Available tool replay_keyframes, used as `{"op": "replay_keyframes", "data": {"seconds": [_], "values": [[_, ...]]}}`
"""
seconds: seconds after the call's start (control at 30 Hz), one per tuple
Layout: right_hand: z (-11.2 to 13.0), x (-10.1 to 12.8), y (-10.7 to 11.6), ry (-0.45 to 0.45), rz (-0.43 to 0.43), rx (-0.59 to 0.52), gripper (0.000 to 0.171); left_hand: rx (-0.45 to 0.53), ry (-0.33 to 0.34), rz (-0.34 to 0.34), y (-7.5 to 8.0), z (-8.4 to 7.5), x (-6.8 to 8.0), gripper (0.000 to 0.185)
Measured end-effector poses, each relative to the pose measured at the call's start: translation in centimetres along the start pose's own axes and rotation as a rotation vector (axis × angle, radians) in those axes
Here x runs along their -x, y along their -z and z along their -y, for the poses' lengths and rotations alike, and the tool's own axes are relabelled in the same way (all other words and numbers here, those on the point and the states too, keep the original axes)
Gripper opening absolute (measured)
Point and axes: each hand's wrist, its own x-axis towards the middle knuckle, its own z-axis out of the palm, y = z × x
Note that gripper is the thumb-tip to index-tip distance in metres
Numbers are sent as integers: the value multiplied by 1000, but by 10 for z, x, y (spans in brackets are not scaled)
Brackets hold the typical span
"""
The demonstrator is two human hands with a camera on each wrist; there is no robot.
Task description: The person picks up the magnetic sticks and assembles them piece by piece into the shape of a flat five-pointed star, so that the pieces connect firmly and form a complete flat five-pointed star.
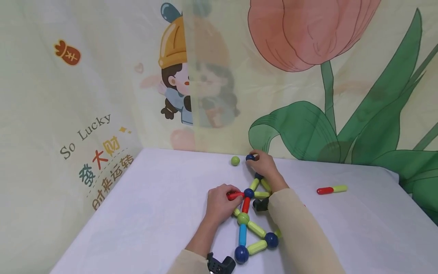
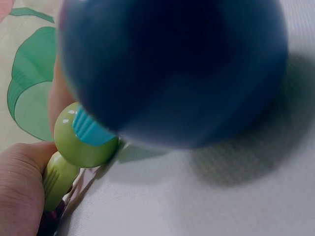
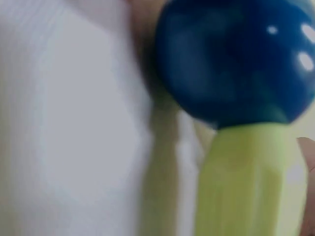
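In the head view, my left hand (image 1: pixel 219 203) pinches a red rod (image 1: pixel 234 196) that meets a blue ball (image 1: pixel 248 193) of a magnetic stick-and-ball structure. At the table's far side, my right hand (image 1: pixel 265 166) grips a separate blue ball (image 1: pixel 250 156). The structure lies on the table, joining a green ball (image 1: pixel 243 218), a light blue rod (image 1: pixel 242 234), several yellow-green rods (image 1: pixel 256 229) and more blue balls (image 1: pixel 241 254). My right forearm covers part of it. A large blue ball (image 2: pixel 177 73) fills much of the left wrist view; another blue ball (image 3: pixel 236 59) is close in the right wrist view.
A loose green ball (image 1: pixel 235 161) lies left of my right hand near the table's back edge. To the right lie a red rod (image 1: pixel 325 190) and a yellow-green rod (image 1: pixel 340 188), end to end. A printed curtain (image 1: pixel 219 76) hangs behind the white table (image 1: pixel 164 213).
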Motion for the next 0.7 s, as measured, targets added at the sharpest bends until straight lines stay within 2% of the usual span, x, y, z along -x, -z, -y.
{"op": "replay_keyframes", "data": {"seconds": [0.4,0.7], "values": [[7,15,15,18,-74,-102,50,18,8,-3,0,-2,1,20],[17,32,34,-37,-48,-191,53,26,11,-5,0,-3,2,20]]}}
